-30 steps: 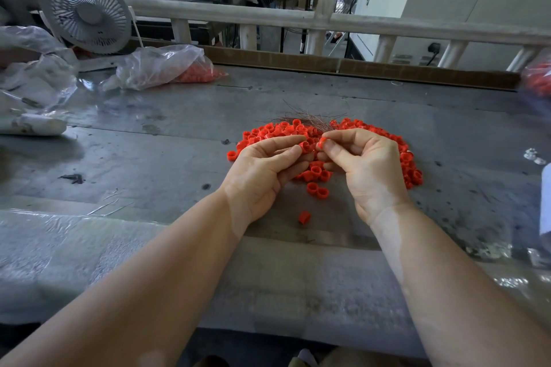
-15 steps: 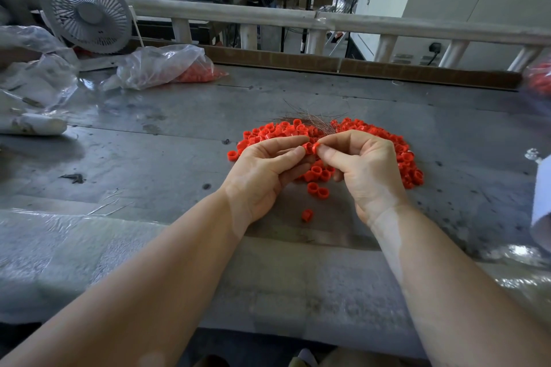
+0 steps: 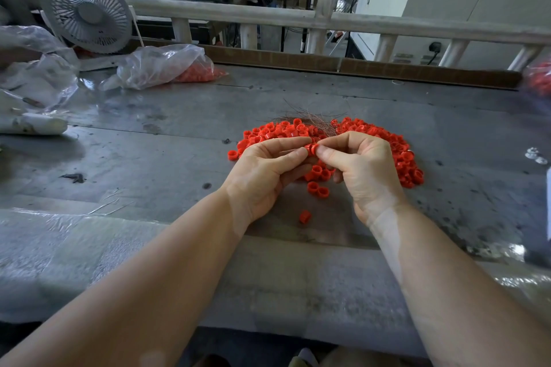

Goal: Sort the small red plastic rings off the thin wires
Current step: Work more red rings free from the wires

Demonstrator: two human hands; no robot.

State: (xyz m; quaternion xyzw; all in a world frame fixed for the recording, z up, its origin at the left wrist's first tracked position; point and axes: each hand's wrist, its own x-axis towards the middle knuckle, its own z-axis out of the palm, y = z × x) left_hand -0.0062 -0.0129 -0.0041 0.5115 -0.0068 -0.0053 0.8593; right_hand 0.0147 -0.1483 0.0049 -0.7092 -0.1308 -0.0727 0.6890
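Currently left hand (image 3: 268, 170) and right hand (image 3: 360, 167) are meeting fingertip to fingertip, both pinching one red ring (image 3: 311, 149) just above the ring pile (image 3: 399, 155). Thin wires (image 3: 313, 118) are lying tangled at the pile's far edge on the metal table (image 3: 149, 158). Risk: ring is slipping free, rolling toward the stray ring (image 3: 305, 216) near the table edge; loose wire could be snagging neighbouring rings.
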